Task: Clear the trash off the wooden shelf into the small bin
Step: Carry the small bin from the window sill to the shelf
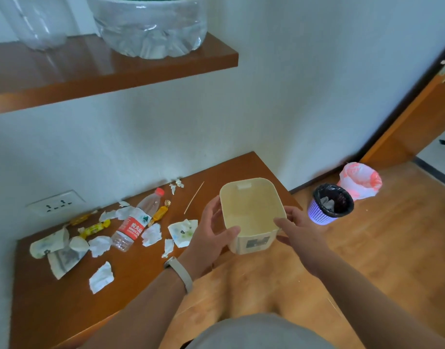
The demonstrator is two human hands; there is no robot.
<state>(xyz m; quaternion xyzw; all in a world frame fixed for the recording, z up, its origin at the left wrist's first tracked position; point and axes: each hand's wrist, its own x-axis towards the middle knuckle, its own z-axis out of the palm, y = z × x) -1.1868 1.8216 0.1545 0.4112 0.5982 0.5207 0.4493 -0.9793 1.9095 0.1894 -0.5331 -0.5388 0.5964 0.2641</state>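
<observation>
A small cream bin (251, 212), empty inside, stands at the right end of the low wooden shelf (65, 298). My left hand (210, 235) grips its left wall and my right hand (298, 227) holds its right front corner. Left of the bin the shelf is strewn with trash: a plastic bottle (136, 222) with a red label lying on its side, several crumpled tissues (151, 234), torn paper scraps (102, 277), yellow candy wrappers (94, 229) and a thin wooden stick (193, 197).
An upper wooden shelf (110, 71) carries large clear water jugs (151, 26). A wall socket (55, 202) sits behind the trash. On the floor to the right stand a purple basket (329, 204) with a black liner and a pink-white bag (360, 178), near a doorway.
</observation>
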